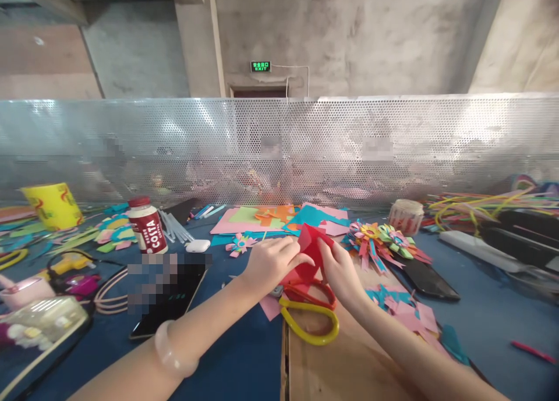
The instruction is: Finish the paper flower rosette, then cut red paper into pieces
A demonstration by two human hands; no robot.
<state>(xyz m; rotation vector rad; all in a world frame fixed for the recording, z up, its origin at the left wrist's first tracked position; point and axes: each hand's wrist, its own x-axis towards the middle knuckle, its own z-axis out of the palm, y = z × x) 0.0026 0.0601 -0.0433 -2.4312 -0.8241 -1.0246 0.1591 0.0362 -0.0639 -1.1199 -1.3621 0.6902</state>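
Note:
Both of my hands hold a small folded piece of red paper (311, 244) above the table. My left hand (269, 263) pinches its left edge with fingers closed. My right hand (339, 270) grips its right side, fingers curled round it. Right beneath the hands lie scissors (311, 313) with yellow and red-orange handles, on a brown board (349, 360). Pink paper scraps (269, 308) lie beside the scissors. A pale bracelet (172, 354) sits on my left wrist.
Stacked coloured paper sheets (271, 217) lie behind the hands, paper flowers (379, 241) to the right, a dark phone (421, 279) beyond. At left stand a Costa bottle (147, 225), a yellow cup (55, 205), another phone (168, 302), white earbuds case (197, 245). A perforated metal screen (279, 151) walls the back.

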